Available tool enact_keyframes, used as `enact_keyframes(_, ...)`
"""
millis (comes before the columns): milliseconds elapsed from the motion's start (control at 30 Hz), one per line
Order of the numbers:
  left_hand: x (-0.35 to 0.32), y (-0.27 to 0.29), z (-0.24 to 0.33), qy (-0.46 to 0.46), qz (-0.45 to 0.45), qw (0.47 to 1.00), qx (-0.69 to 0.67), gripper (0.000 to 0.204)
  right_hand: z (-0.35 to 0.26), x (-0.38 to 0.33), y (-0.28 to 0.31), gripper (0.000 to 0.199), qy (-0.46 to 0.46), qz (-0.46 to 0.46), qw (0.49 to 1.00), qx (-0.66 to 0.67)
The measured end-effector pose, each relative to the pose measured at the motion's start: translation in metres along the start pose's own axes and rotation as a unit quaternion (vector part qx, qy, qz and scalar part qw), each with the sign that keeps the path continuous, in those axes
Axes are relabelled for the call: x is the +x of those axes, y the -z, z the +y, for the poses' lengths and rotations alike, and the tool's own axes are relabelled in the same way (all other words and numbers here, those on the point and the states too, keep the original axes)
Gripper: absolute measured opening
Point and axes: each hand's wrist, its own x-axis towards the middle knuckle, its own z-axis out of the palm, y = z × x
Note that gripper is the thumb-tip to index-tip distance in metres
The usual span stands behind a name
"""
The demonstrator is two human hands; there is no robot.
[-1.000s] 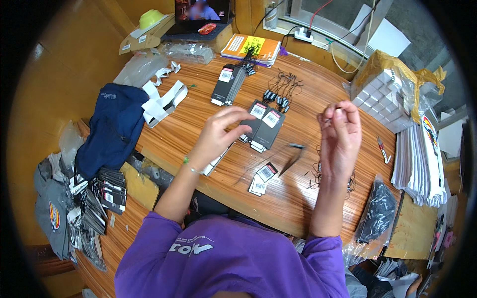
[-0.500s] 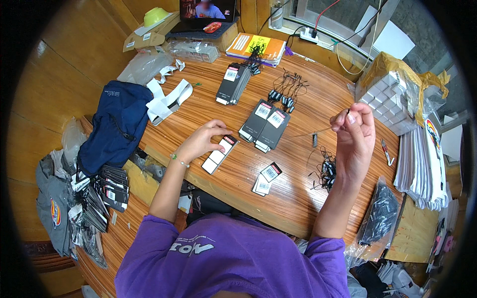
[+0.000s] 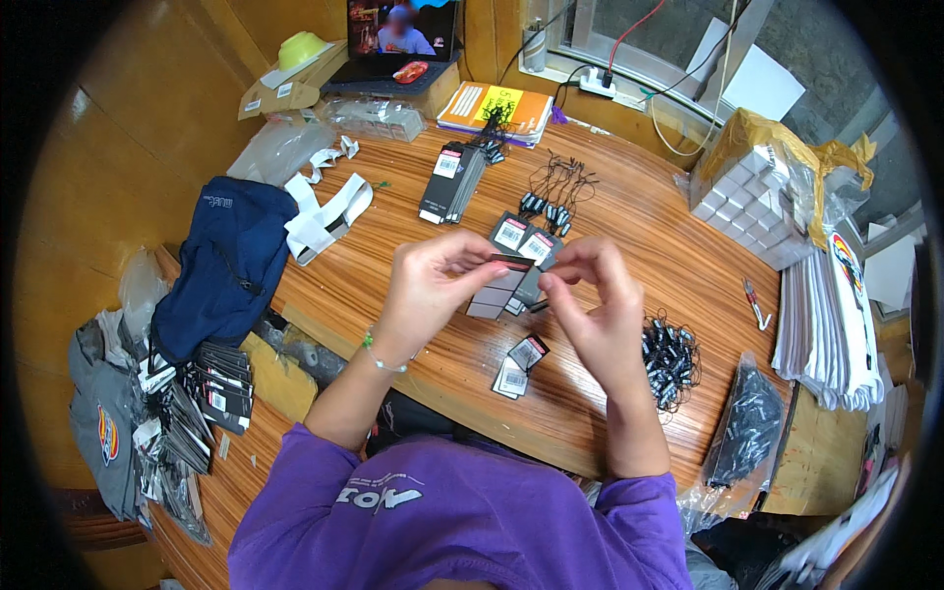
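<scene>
Both hands have come together: left hand (image 3: 433, 285) pinches a black hang tag (image 3: 508, 262), right hand (image 3: 600, 305) fingers close beside it; steady the tag above the counter (image 3: 629, 226).

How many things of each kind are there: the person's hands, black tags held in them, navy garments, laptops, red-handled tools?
Hands: 2, left hand and right hand
Black tag held: 1
Navy garment: 1
Laptop: 1
Red-handled tool: 1
Total: 6

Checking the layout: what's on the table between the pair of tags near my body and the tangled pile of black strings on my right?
Bare wood, by the head view: nothing lies between the pair of tags and the pile of black strings.
</scene>
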Motion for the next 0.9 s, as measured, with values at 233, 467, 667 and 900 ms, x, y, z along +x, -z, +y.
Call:
enact_keyframes(233, 0.005, -0.019, 0.016, -0.136, -0.002, 0.989, 0.059, 0.013, 0.002, -0.002, 0.0, 0.019, 0.043, 0.033, 0.995, -0.084)
enact_keyframes(467, 0.004, -0.02, 0.02, -0.149, -0.007, 0.988, 0.045, 0.014, 0.0, -0.002, 0.0, 0.019, 0.039, 0.062, 0.996, -0.056)
enact_keyframes(667, 0.005, -0.021, 0.019, -0.156, -0.02, 0.986, 0.06, 0.014, 0.003, -0.004, -0.001, 0.018, 0.039, 0.08, 0.994, -0.07)
enact_keyframes(900, 0.006, -0.019, 0.021, -0.199, -0.03, 0.974, 0.105, 0.015, 0.006, -0.002, -0.003, 0.017, 0.06, 0.106, 0.991, -0.06)
